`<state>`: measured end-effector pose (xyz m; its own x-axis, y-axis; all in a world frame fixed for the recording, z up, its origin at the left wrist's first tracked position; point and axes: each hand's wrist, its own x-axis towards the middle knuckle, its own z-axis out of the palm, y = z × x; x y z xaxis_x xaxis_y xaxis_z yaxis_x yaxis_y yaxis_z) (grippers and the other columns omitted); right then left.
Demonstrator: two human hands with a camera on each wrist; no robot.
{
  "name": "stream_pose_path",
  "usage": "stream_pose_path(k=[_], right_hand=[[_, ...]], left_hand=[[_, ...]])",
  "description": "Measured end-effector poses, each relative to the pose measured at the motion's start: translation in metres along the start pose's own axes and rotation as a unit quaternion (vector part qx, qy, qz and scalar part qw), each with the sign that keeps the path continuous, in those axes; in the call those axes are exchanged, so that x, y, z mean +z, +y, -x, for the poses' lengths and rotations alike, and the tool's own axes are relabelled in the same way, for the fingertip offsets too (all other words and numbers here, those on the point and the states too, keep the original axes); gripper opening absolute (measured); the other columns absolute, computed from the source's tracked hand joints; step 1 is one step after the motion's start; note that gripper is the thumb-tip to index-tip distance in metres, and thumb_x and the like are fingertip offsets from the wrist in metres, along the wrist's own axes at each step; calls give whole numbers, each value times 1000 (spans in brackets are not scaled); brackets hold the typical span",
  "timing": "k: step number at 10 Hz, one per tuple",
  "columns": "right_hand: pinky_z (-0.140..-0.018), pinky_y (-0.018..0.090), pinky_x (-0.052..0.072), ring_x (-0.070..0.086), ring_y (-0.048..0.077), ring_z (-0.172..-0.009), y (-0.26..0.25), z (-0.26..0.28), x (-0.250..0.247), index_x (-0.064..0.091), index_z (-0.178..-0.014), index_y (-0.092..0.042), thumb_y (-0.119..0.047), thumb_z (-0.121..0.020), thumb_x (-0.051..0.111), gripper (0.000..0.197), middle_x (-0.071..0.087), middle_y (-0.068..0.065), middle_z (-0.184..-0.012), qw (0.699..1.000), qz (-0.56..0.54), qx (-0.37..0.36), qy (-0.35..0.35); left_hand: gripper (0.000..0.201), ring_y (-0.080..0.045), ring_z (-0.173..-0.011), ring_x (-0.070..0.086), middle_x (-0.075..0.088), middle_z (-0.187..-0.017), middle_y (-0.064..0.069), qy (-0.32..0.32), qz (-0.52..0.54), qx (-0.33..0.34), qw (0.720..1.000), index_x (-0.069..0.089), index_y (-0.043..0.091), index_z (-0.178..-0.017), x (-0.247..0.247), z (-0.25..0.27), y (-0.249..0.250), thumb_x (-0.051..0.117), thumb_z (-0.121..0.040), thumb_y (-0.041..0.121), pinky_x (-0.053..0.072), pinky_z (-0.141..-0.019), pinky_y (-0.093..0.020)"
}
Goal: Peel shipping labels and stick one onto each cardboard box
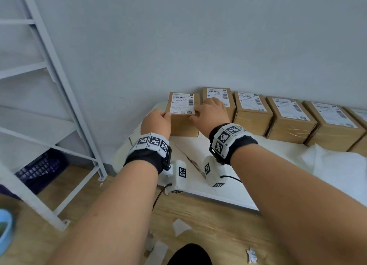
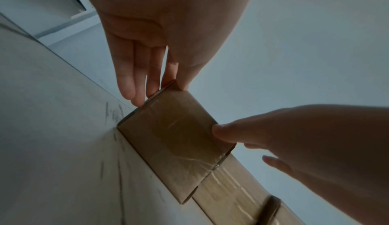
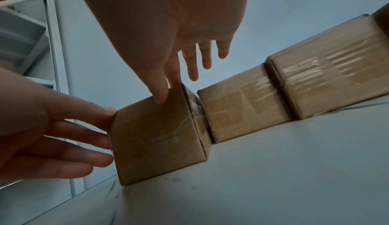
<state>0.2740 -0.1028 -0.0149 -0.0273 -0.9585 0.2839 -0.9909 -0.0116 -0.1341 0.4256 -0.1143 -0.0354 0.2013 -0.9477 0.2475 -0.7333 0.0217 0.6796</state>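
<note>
The leftmost cardboard box stands on the white table, with a white shipping label lying flat on its top. My left hand has straight fingers against the box's left side and its thumb at the top left corner, by the label's edge. My right hand is at the box's right edge. Its thumb presses the front face near the top. Its index finger reaches over the top and the other fingers are spread in the air.
Several labelled boxes run in a row to the right along the wall. Crumpled white paper lies at the table's right. A metal rack and a purple crate stand to the left. Paper scraps litter the wooden floor.
</note>
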Motion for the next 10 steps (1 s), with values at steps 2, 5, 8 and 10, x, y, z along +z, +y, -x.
stream_pose_path(k=[2, 5, 8, 10], right_hand=[[-121, 47, 5, 20, 26, -145, 3, -34, 6, 66, -106, -18, -36, -94, 44, 30, 55, 5, -134, 999, 9, 15, -41], [-120, 48, 2, 15, 25, -147, 2, -64, 14, 52, -135, -15, -23, -94, 40, 44, 44, 6, -146, 997, 22, 45, -59], [-120, 49, 10, 25, 27, -141, 2, -61, 11, 51, -131, -15, -15, -87, 42, 45, 46, 4, -140, 996, -10, 46, -75], [-121, 46, 4, 2, 28, -149, 3, -33, 2, 19, -152, -17, -11, -84, 50, 74, 7, 10, -161, 998, -56, 22, -35]], left_hand=[[35, -22, -73, 52, 65, -88, -7, -25, -7, 2, 1000, 68, 10, -97, 11, -33, 4, 41, -99, 32, 36, -59, -27], [36, -28, -91, 56, 65, -112, -12, -49, 54, -9, 997, 65, 11, -115, 28, -53, 10, 34, -96, 11, 36, -71, -26], [31, -27, -88, 53, 63, -109, -11, -95, 70, 1, 993, 60, 9, -111, 27, -52, 12, 35, -94, 9, 37, -74, -30], [44, -31, -115, 54, 52, -131, -12, -101, 48, 11, 994, 39, 8, -137, 16, -36, 28, 43, -96, 21, 42, -85, -35]])
